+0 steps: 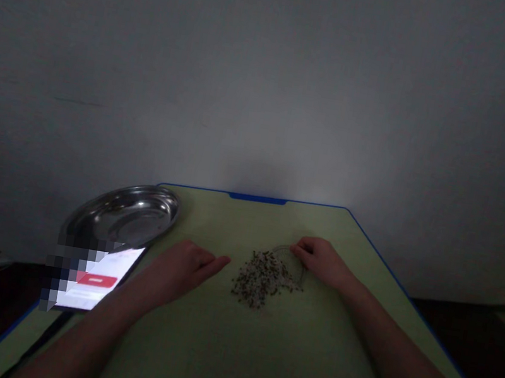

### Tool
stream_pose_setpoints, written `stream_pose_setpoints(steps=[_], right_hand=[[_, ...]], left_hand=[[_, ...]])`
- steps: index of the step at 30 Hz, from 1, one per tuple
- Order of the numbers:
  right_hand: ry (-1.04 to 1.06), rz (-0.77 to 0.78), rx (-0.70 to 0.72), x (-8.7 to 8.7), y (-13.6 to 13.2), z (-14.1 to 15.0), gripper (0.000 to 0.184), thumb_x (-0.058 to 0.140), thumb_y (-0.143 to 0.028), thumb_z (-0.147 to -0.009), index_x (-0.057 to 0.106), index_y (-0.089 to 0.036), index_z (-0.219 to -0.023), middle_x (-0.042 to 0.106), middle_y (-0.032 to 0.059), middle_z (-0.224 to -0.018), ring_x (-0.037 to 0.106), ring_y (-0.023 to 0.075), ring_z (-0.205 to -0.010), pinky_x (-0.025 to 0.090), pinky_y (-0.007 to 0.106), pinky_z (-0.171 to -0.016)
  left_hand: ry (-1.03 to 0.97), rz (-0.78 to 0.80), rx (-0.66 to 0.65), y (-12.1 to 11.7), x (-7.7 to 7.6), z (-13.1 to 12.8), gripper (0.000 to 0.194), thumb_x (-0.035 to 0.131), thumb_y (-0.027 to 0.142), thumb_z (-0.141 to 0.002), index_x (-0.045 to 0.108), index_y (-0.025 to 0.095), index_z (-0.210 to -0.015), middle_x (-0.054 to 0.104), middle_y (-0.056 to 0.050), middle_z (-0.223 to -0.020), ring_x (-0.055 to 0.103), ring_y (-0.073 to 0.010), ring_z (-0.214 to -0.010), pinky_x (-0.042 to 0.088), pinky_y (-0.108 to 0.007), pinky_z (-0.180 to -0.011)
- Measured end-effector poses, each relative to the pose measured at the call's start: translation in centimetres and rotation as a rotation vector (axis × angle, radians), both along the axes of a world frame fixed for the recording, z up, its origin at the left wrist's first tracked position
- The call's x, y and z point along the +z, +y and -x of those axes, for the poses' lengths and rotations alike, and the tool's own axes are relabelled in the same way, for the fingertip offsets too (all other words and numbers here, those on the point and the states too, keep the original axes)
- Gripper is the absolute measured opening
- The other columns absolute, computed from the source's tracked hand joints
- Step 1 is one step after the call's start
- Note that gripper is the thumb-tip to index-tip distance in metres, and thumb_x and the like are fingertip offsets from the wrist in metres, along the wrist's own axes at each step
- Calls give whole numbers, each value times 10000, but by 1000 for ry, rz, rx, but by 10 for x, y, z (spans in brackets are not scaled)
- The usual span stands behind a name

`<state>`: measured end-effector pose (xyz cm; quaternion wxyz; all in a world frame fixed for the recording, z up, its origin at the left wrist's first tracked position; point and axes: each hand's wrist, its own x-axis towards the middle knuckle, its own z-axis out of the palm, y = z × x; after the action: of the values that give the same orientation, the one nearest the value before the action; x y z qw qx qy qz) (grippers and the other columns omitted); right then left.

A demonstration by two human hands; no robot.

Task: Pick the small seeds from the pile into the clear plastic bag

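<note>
A loose heap of mixed pale and dark grains or beans (262, 279) lies on the pale green table. At its right back edge stands a thin, see-through round dish (282, 247); its outline is faint, and I cannot tell whether it is tilted. My right hand (318, 257) pinches the rim of this dish between thumb and fingers. To the left of the heap, apart from it, my left hand (187, 268) is curled in a loose fist, its thumb pointing right toward the grains. Nothing shows in it.
A shiny steel basin (126, 214) sits at the table's left edge. In front of it a phone or tablet (96, 285) with a lit screen is partly blurred out and close to my left forearm. Blue edging rims the table (227, 351), and a grey wall rises behind.
</note>
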<state>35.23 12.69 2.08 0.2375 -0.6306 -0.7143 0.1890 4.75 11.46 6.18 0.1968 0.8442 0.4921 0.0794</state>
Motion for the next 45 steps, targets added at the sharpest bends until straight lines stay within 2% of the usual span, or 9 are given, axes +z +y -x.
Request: stream_pose_setpoints(steps=[5, 8, 12, 15, 17, 26, 31, 39, 45], right_hand=[[56, 45, 26, 1, 1, -2, 340, 482, -401, -836, 532, -199, -568, 537, -5, -537, 477, 144, -530, 340, 274, -514], [75, 69, 32, 2, 0, -3, 339, 487, -386, -838, 535, -200, -560, 544, 0, -529, 480, 144, -516, 343, 279, -515], [93, 92, 39, 3, -1, -4, 355, 502, -386, -835, 526, -204, -531, 540, -1, -511, 474, 143, -505, 342, 281, -517], [108, 110, 49, 3, -1, -6, 375, 502, -408, -836, 523, -206, -521, 535, -5, -495, 468, 142, -499, 347, 280, -517], [119, 118, 54, 3, -2, -6, 378, 501, -418, -836, 529, -205, -525, 544, -3, -498, 471, 143, -498, 350, 280, -517], [166, 135, 68, 6, -3, -4, 369, 512, -415, -837, 558, -196, -544, 574, 13, -511, 489, 146, -500, 357, 283, -515], [176, 142, 67, 5, -2, -6, 368, 511, -440, -830, 564, -193, -561, 566, 11, -519, 481, 144, -502, 354, 282, -508], [193, 148, 63, 13, -3, -5, 368, 498, -449, -812, 532, -200, -543, 536, -2, -510, 445, 133, -488, 333, 284, -510], [209, 173, 68, 16, -6, -1, 367, 493, -461, -819, 557, -193, -576, 542, -1, -517, 443, 130, -488, 334, 282, -512]], left_hand=[[-31, 11, 39, 0, 2, -1, 554, 299, 582, -919, 288, 207, -512, 295, 44, -480, 287, -95, -465, 211, -289, -497], [-2, -12, 48, 1, 0, -2, 523, 315, 551, -922, 380, 204, -535, 404, 25, -504, 388, -112, -488, 244, -288, -509], [9, -40, 91, 3, -5, -1, 374, 435, 513, -887, 545, 203, -707, 597, -3, -644, 523, -145, -573, 311, -278, -537], [-29, -8, 83, 6, -9, 2, 268, 480, 444, -868, 599, 204, -877, 658, -5, -715, 568, -153, -619, 353, -263, -555], [-26, 2, 64, 8, -11, 3, 256, 471, 405, -868, 616, 201, -918, 667, -5, -719, 577, -151, -621, 358, -257, -558], [11, -52, 17, 12, -17, 9, 257, 448, 357, -861, 653, 202, -878, 659, -5, -704, 559, -136, -607, 350, -248, -560], [7, -20, -2, 11, -15, 8, 235, 461, 352, -848, 642, 203, -868, 658, -2, -708, 566, -140, -612, 339, -255, -562], [-21, -7, -2, 13, -17, 7, 321, 401, 402, -907, 644, 192, -889, 672, -21, -757, 583, -149, -640, 363, -268, -596], [-1, -13, 0, 11, -14, 3, 374, 376, 446, -927, 610, 197, -775, 643, -17, -725, 575, -160, -642, 357, -281, -594]])
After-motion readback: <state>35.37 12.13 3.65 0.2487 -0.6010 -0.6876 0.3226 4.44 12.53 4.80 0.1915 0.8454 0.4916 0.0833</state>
